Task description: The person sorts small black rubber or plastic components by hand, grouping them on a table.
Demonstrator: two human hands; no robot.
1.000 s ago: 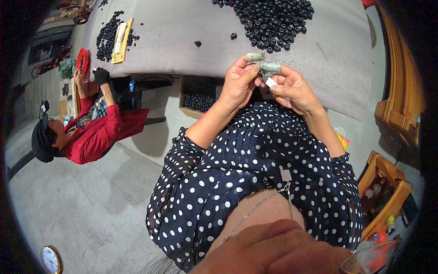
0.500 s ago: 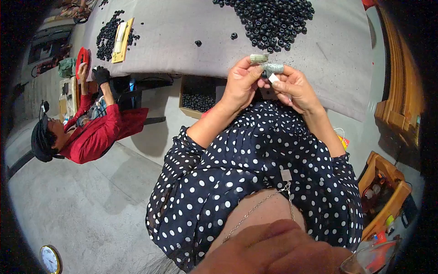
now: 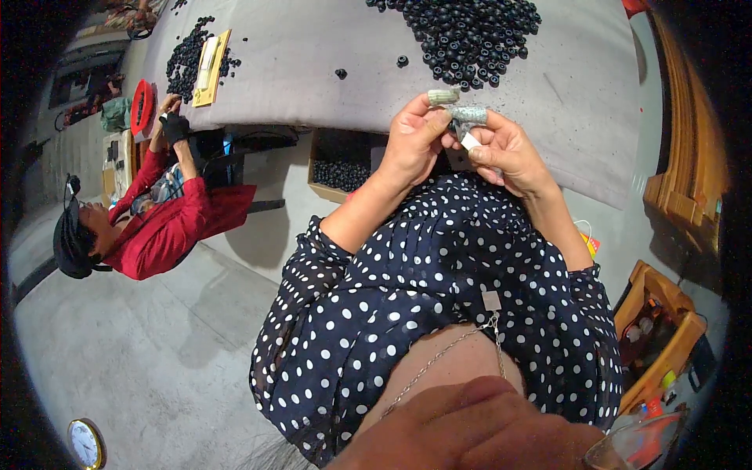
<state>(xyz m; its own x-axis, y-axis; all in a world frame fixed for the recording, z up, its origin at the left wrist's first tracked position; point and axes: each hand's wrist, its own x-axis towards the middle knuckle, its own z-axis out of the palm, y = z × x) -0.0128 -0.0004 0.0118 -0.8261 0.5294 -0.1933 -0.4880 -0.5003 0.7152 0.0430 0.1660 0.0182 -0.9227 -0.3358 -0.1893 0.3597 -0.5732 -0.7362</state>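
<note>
So, head view, the only one here: both bare hands are held close together just over the near edge of a table covered in grey cloth (image 3: 313, 70). In the left hand (image 3: 410, 139), fingers curled and thumb brought in, a small dark piece (image 3: 456, 125) is pinched; it's mostly hidden, so its shape can't be made out. Between the right hand's (image 3: 511, 155) thumb and fingers a small flat white piece (image 3: 471, 142) is gripped, angled toward the dark one. Whether the two touch can't be told. The left index finger is wrapped in a pale green cover (image 3: 444, 97), the right one in a grey-blue cover (image 3: 468, 115).

Beyond the hands, a big heap of black round ring-like parts (image 3: 470, 43) is spread on the cloth. More small black parts (image 3: 341, 174) are kept in a brown cardboard box (image 3: 329, 193) below the table edge. Off to the left, a co-worker in a red top (image 3: 164, 239) is seen, with a black glove (image 3: 176, 127) worn near a red bowl (image 3: 142, 106).
</note>
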